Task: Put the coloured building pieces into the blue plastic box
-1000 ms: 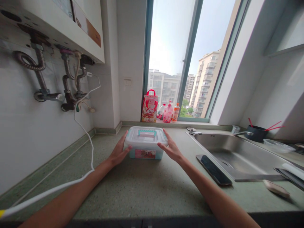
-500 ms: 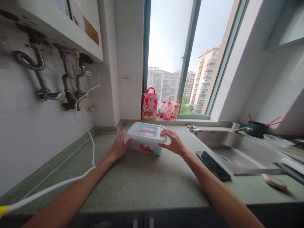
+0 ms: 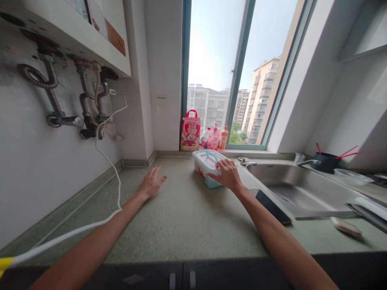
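Note:
A small plastic storage box (image 3: 206,167) with a clear lid, a teal handle and a teal base stands on the green countertop (image 3: 184,217), turned at an angle near the left rim of the sink. My right hand (image 3: 227,174) rests on its near right corner, fingers curled over the lid edge. My left hand (image 3: 151,183) lies flat on the counter to the left of the box, fingers spread, clear of it and holding nothing.
A steel sink (image 3: 302,193) fills the right side, with a dark phone (image 3: 270,206) on its near left rim. A red bag (image 3: 190,135) and bottles (image 3: 216,139) stand on the windowsill. A white cable (image 3: 109,161) hangs down the left wall under pipes.
The box has slid right and turned toward the sink under my right hand. My left hand has let go of it and now lies flat on the counter.

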Demonstrator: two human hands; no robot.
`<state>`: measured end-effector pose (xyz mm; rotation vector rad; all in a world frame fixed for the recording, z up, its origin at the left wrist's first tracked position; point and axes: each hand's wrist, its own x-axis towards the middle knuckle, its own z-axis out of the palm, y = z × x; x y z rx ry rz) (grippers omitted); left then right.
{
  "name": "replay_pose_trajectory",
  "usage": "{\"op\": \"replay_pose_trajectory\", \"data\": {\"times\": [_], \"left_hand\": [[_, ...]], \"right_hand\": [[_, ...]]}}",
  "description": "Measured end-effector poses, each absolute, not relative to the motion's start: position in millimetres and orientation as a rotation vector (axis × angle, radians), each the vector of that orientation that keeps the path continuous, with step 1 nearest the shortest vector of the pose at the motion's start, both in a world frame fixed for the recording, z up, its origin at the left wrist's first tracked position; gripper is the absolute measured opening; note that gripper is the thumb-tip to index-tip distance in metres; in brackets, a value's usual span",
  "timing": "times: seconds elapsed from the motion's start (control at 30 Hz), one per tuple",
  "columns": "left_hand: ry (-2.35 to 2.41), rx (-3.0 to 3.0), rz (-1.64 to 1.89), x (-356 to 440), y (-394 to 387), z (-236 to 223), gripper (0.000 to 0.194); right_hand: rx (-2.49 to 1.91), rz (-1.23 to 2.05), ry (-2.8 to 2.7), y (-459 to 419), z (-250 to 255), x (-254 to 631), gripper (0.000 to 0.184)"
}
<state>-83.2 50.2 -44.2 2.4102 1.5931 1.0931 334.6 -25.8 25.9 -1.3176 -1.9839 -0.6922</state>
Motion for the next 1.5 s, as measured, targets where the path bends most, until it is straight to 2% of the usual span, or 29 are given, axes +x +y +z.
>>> {"op": "replay_pose_trajectory", "data": {"times": [0.2, 0.4, 0.57, 0.7, 0.83, 0.93, 1.13, 1.5], "left_hand": [[1.597, 2.398, 1.056, -84, 51, -46, 0.087], [1.653, 2.408, 0.840, -81, 48, -43, 0.092], [1.689, 2.425, 0.615, -75, 39, -37, 0.097], [1.661, 2.467, 0.500, -72, 30, -30, 0.099], [1.620, 2.513, 0.392, -72, 28, -28, 0.097], [1.610, 2.524, 0.353, -72, 28, -29, 0.096], [1.615, 2.509, 0.343, -72, 26, -29, 0.097], [1.619, 2.508, 0.370, -72, 25, -28, 0.096]], "right_hand": [[-1.513, -0.825, -1.892, -17, 25, 369, 0.030], [-1.701, -0.804, -1.836, -19, 29, 409, 0.026], [-1.521, -0.760, -1.794, -28, 37, 390, 0.041], [-1.207, -0.456, -2.074, -24, 17, 342, 0.039], [-1.336, 0.060, -2.330, -11, -23, 308, 0.063], [-1.428, 0.268, -2.354, -3, -40, 305, 0.071], [-1.405, 0.251, -2.368, 2, -44, 311, 0.073], [-1.400, 0.243, -2.333, 5, -49, 310, 0.065]]}}
